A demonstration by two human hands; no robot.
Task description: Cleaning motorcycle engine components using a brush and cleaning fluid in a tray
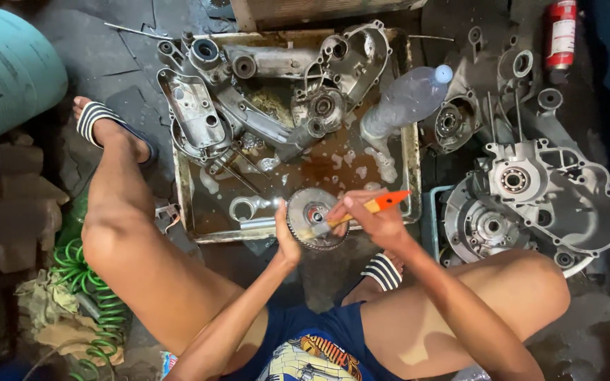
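Left hand (287, 240) grips toothed gear (313, 219) — half hidden; right hand (375, 219) pinches orange-handled brush (361, 209); red labelled cylinder (561, 32) — cut off top right.

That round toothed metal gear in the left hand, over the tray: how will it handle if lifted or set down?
The round toothed metal gear looks solid, so probably stiff and heavy for its size. It glistens above the brown sudsy liquid in the metal tray, so likely slippery. Set on edge it may roll. The left hand grips its rim.
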